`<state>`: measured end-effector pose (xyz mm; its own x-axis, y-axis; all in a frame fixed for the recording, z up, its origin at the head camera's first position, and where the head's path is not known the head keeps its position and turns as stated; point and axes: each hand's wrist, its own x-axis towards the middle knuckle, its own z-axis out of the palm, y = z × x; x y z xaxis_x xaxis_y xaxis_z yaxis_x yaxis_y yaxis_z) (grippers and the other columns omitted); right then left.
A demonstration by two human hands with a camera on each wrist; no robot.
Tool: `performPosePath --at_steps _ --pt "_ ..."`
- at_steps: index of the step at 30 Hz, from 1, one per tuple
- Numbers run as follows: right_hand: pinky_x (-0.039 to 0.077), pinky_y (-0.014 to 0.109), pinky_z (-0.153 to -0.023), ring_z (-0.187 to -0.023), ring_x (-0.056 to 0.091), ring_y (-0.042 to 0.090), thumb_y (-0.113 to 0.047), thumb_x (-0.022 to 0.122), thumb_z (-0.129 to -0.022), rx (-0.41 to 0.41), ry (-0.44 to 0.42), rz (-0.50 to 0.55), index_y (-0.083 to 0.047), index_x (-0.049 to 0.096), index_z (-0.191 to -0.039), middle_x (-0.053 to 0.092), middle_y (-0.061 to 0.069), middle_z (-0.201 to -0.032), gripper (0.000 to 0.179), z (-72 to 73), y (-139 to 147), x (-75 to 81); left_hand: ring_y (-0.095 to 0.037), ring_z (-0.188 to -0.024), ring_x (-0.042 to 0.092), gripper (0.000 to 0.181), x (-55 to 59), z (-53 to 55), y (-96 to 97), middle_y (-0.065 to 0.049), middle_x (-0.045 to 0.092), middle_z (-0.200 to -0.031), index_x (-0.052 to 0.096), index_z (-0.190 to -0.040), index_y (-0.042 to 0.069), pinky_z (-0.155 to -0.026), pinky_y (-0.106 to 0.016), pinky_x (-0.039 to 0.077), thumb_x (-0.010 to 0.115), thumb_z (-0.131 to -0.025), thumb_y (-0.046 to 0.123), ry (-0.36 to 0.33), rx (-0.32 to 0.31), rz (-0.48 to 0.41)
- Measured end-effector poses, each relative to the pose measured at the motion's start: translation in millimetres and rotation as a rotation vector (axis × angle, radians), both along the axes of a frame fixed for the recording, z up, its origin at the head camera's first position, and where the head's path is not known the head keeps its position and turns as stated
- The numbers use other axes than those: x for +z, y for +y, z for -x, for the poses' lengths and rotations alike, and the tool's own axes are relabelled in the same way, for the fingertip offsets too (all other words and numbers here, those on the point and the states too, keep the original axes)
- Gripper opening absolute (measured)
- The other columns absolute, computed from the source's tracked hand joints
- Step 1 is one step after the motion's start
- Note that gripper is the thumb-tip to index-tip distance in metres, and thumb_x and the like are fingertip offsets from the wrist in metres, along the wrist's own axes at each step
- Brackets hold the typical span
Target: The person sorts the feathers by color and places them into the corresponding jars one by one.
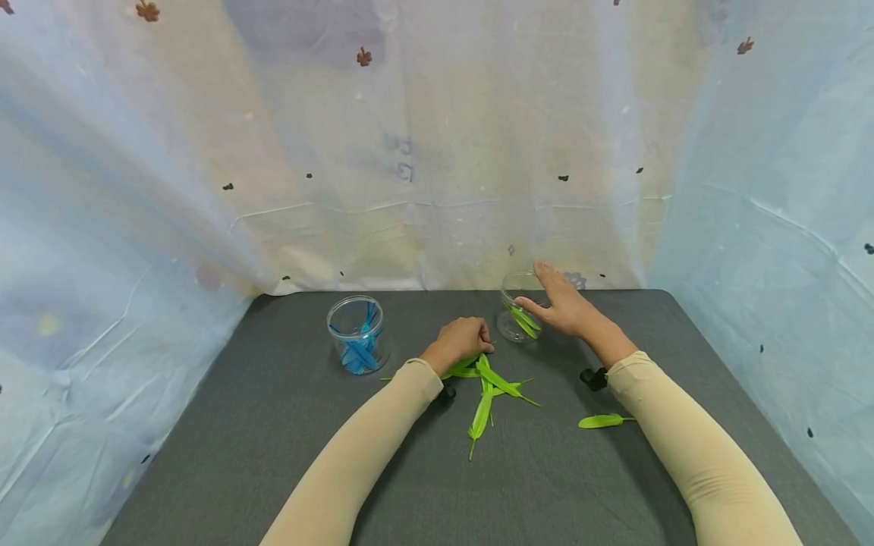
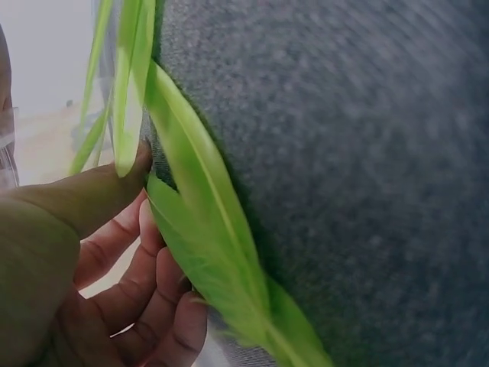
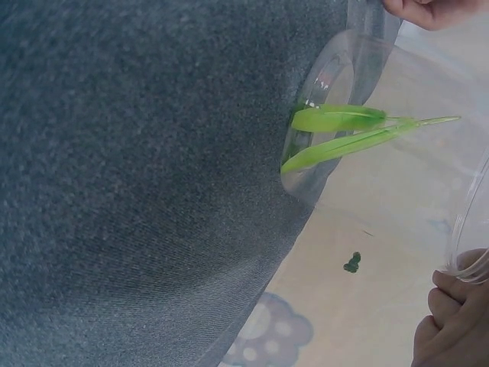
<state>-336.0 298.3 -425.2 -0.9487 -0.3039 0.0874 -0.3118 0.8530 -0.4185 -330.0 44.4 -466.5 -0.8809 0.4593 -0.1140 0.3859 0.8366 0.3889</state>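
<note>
The fingertips of the left hand (image 1: 461,339) are curled under in the head view, so what is pinched cannot be told there. In the left wrist view the green feathers (image 2: 200,229) are cut off at the top and bottom edges, and the grey surface (image 2: 367,153) is blurred. The far rim of the clear glass jar (image 1: 519,307) is covered by the right hand (image 1: 563,303). In the right wrist view only fingertips (image 3: 428,11) are shown at the picture's edges.

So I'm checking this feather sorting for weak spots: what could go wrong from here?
The right hand rests on the rim of the clear cup holding green feathers; a nudge might tip it. The left hand curls over several overlapping loose green feathers, so it may lift more than one. One stray feather near the right sleeve could get brushed off.
</note>
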Motion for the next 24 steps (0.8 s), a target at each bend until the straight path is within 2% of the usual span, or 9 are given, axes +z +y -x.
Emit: performPosePath --at_steps 11,24 --pt "0.008 0.069 -0.131 -0.165 0.002 0.046 -0.068 0.054 -0.106 -0.001 0.009 -0.011 -0.005 0.006 -0.173 0.004 0.021 -0.18 0.104 0.7 1.4 -2.5 -0.011 -0.073 0.06 0.019 1.9 -0.2 2.2 0.008 0.067 -0.089 0.071 -0.092 0.022 -0.069 -0.032 0.054 0.079 -0.1 0.037 -0.003 0.01 0.018" --pt "0.008 0.07 -0.13 -0.165 0.002 0.046 -0.067 0.054 -0.106 0.0 0.008 -0.011 -0.004 0.006 -0.173 0.003 0.02 -0.18 0.104 0.2 0.7 -1.6 -0.01 -0.065 0.058 0.02 -6.5 4.1 2.4 0.008 0.066 -0.083 0.073 -0.089 0.022 -0.058 -0.028 0.047 0.077 -0.103 0.036 0.01 0.03 0.011"
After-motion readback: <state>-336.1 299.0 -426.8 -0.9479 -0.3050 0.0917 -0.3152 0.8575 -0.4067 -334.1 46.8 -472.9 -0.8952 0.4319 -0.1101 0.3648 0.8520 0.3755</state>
